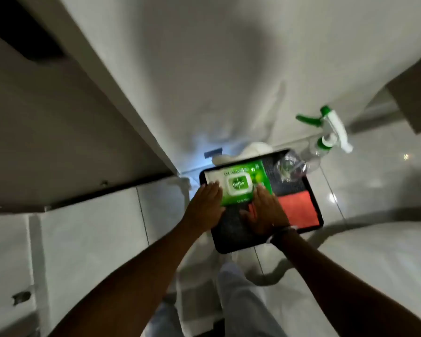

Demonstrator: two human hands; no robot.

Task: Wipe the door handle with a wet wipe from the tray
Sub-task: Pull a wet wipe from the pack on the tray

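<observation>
A black tray lies on the pale tiled floor below me. On its far left part rests a green pack of wet wipes with a white flip lid. My left hand lies flat with fingers stretched against the pack's left end. My right hand lies flat at the pack's near right corner, fingers extended. Neither hand has closed around the pack. No door handle is in view; the frame is blurred.
On the tray also lie a red cloth and a clear spray bottle with a green and white trigger head. A white door or panel rises behind the tray. White cloth sits beyond the tray. My trouser leg is below.
</observation>
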